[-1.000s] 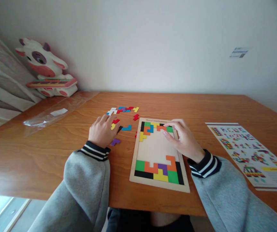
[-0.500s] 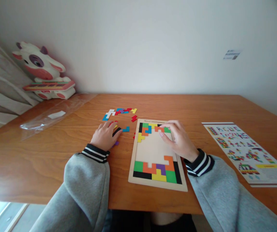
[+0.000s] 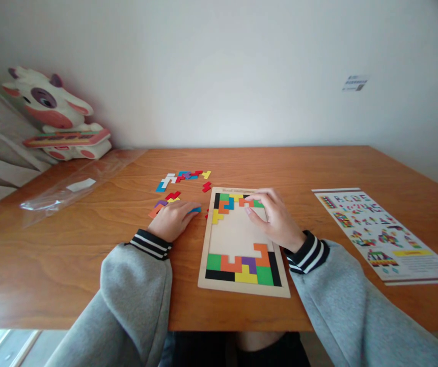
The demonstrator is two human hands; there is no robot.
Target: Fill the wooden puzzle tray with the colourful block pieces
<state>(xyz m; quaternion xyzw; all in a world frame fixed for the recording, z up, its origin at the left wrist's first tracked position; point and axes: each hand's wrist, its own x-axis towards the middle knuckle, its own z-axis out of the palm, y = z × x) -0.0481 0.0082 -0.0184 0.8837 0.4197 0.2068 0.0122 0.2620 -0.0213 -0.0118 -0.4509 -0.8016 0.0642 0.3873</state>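
My left hand [image 3: 173, 220] is low over the table among loose puzzle pieces, its fingers closed on a blue puzzle piece [image 3: 195, 210]. Beside that hand are an orange piece [image 3: 154, 212], a purple piece [image 3: 161, 203] and a red piece [image 3: 172, 195]; a yellow piece is partly covered. My right hand [image 3: 278, 218] hovers over the upper right of the wooden puzzle board [image 3: 202, 272]. Its thumb and fingers are apart, with the fingertips by an orange piece [image 3: 242, 202]. Coloured pieces line the board's top and bottom; its bare middle shows between them.
Several more loose pieces, including a white one [image 3: 168, 179] and a red one [image 3: 207, 187], lie behind my left hand. At right is a printed pattern sheet [image 3: 379, 229]. A clear plastic bag [image 3: 51, 200] and a cow-shaped toy keyboard [image 3: 66, 137] stand or lie at left.
My left hand has shifted from a black piece onto the blue piece, uncovering orange and purple ones. The right hand stays over the board. The view has turned slightly right.
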